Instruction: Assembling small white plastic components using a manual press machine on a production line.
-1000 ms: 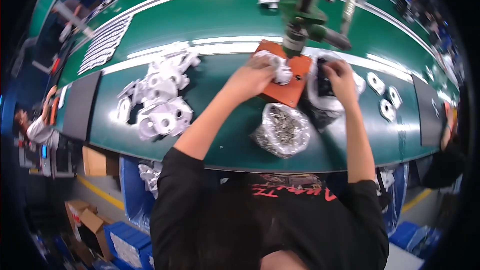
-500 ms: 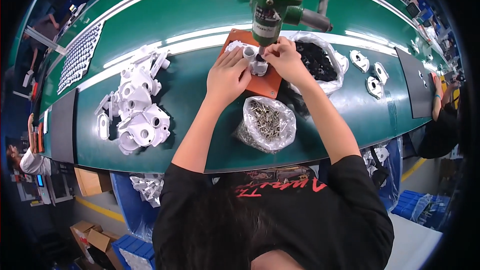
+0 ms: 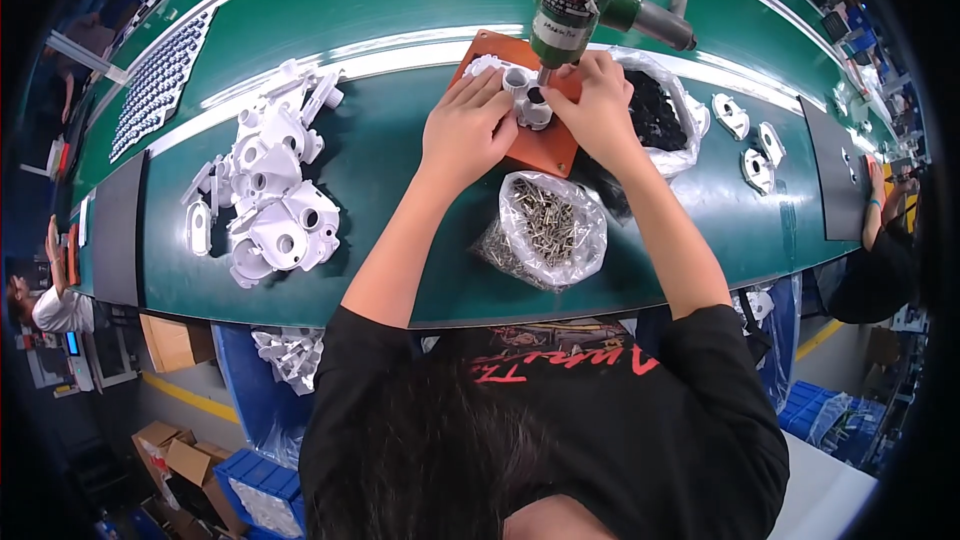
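Note:
A white plastic housing point(image 3: 536, 117) with round openings lies on an orange plate point(image 3: 542, 150), and a dark piece sits in one of its openings. My left hand point(image 3: 468, 128) is closed over the housing's left side, fingers laid across it. At the right, my right hand point(image 3: 598, 105) has its thumb against the housing and its fingers curled; their tips are hidden. Between my hands, the metal tip of a green machine head point(image 3: 565, 25) points down at the housing. Just nearer to me stands an open clear bag of small metal pins or screws point(image 3: 550, 225).
A pile of white housings point(image 3: 275, 195) lies at the left. Beside my right hand is a clear bag of black pieces point(image 3: 655, 115); several white parts point(image 3: 758, 168) lie farther right. Dark mats point(image 3: 118, 225) lie toward the table's ends. Other people work at both sides.
My right fingers have moved from a pinch beside the machine tip to a curled hold, thumb on the housing. My left hand stays on the housing. The whole view has shifted slightly.

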The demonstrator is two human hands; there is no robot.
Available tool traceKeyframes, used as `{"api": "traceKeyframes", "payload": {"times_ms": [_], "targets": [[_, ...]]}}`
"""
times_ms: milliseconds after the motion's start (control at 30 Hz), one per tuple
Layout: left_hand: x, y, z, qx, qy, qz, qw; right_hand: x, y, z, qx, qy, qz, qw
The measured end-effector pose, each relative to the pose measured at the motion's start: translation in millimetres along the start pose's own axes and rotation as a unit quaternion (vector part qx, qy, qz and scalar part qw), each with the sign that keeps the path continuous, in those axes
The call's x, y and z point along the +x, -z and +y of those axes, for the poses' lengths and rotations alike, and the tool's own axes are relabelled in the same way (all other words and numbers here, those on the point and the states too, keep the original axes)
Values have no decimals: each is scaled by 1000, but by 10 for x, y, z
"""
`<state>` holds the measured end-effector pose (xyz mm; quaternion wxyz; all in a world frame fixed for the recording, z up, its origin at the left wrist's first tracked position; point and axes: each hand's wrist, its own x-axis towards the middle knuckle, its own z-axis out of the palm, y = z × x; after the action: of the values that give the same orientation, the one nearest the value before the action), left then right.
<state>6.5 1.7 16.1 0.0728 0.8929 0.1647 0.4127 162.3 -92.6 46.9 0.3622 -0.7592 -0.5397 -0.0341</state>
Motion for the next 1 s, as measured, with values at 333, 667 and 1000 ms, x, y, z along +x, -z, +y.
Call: {"api": "traceKeyframes", "payload": {"times_ms": [333,667,1000], "targets": [[13,60,-29,-12,32,8,999,-624,421,-352,47,261,-239,934],[-62,35,47,-32,17,21,999,-747,386,-442,-53,299,-226,925],[-60,53,-37,-23,8,31,999,-571,468,-532,54,226,-243,942]]}}
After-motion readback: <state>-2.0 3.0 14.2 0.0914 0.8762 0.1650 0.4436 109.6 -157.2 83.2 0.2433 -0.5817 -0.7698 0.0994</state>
